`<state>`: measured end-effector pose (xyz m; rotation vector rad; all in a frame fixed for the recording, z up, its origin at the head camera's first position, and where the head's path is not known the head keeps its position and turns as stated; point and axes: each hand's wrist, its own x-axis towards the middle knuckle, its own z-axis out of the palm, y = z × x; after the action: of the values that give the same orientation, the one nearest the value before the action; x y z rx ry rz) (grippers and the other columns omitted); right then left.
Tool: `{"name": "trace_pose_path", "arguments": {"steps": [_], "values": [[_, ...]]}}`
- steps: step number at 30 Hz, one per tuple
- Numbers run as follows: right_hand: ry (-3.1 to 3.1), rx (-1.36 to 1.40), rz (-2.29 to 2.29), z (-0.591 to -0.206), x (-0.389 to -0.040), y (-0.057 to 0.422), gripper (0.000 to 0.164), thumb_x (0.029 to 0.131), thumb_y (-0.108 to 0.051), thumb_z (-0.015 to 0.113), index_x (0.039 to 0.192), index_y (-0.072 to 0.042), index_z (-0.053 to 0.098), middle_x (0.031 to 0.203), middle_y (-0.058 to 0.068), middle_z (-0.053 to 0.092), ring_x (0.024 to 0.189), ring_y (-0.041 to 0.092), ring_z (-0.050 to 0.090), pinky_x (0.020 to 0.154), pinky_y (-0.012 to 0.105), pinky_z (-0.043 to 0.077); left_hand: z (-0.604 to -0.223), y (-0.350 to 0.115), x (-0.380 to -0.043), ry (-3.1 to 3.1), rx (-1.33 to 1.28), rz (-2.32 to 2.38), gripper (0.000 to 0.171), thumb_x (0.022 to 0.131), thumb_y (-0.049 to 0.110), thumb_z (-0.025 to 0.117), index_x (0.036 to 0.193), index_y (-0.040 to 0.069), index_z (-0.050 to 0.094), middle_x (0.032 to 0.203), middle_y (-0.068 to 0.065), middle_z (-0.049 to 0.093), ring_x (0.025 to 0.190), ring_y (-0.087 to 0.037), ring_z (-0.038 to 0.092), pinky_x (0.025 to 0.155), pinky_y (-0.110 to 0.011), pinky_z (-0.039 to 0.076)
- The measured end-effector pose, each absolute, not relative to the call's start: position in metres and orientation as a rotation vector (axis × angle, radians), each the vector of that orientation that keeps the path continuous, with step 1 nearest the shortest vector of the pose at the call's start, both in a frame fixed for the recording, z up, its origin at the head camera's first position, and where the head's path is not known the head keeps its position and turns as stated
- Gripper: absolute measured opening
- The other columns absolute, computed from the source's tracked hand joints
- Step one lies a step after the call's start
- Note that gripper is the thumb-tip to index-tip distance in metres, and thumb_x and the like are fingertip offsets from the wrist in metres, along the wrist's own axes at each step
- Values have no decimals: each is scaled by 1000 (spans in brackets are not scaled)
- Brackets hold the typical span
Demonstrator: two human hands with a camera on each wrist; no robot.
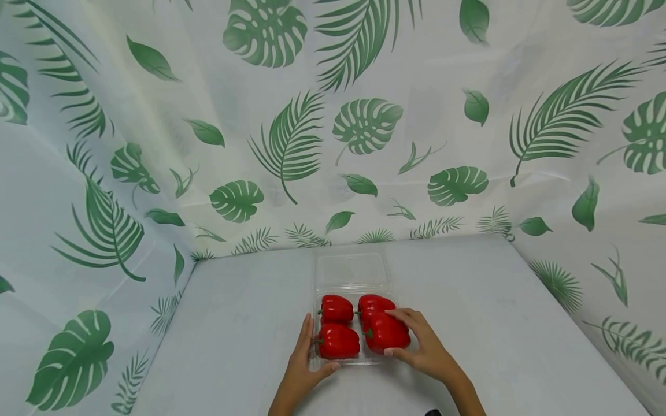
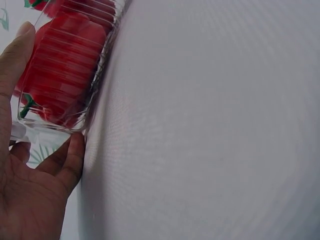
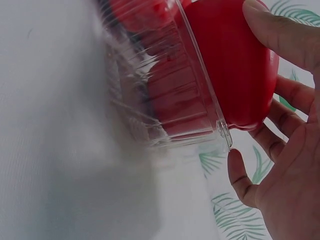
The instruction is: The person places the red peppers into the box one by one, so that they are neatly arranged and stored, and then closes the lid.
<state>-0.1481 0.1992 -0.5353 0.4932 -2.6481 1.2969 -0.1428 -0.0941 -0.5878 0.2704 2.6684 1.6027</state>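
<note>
A clear plastic clamshell box (image 1: 359,361) lies on the table with its lid (image 1: 351,270) folded back, away from me. It bears red bell peppers with green stems: one at the back left (image 1: 337,308), one at the front left (image 1: 339,342), one at the back right (image 1: 373,304). My right hand (image 1: 424,346) grips another bell pepper (image 1: 387,334) at the front right, thumb in front and fingers behind. In the right wrist view this pepper (image 3: 230,65) sticks up above the box's rim. My left hand (image 1: 304,367) holds the box's front left corner between thumb and fingers.
The white table (image 1: 239,335) runs around the box on all sides. A white cloth with green leaf prints (image 1: 291,214) hangs behind and along both sides. A small dark object (image 1: 433,412) shows at the bottom edge, too cut off to identify.
</note>
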Motion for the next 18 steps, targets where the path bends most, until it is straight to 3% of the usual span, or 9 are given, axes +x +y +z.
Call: {"name": "trace_pose_path", "arguments": {"steps": [13,18], "values": [[-2691,502,1220,-536,-146,197,72,69,-40,86,132,-21,57,128,-1,58,118,23,52,85,49,59,-590,-94,-141,2682,281,1603,108,76,52,78,158,21,15,165,-1,11,150,-32,20,109,-54,38],[-2702,523,1192,-534,-145,196,73,69,-37,87,133,-21,57,128,-5,57,118,18,51,87,44,58,-587,-93,-141,2683,273,1597,108,76,52,78,158,21,15,165,-1,12,150,-32,20,109,-54,39]]}}
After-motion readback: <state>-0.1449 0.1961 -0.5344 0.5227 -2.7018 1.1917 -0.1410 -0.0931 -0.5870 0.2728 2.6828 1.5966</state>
